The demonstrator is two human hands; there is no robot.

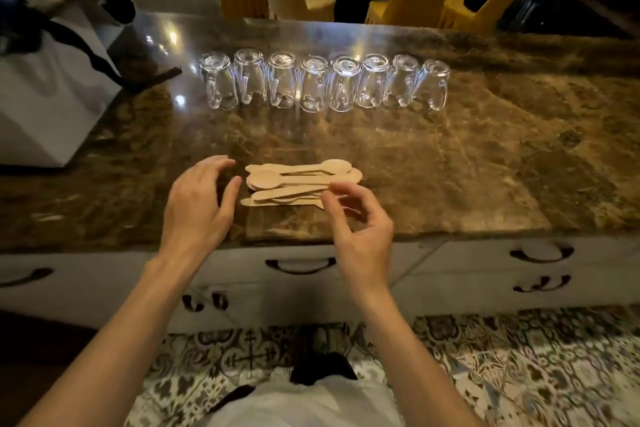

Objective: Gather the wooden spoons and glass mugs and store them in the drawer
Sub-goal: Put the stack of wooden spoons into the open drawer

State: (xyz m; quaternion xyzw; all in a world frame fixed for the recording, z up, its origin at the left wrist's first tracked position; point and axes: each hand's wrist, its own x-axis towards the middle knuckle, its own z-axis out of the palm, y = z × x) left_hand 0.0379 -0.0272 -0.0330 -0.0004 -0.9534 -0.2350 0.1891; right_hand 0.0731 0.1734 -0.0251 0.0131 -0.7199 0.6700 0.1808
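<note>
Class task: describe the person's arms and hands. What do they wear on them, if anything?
The left arm and right arm are bare, without sleeves. The left hand and right hand show no gloves, rings, watch or bracelet. A white fabric top shows below.

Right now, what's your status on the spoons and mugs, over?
Left hand open beside spoon pile. Right hand at its other end, grip unclear. Eight mugs inverted behind. Drawers shut.

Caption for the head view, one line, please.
Left hand and right hand flank a pile of wooden spoons on the marble counter; eight glass mugs stand inverted in a row behind.
</note>
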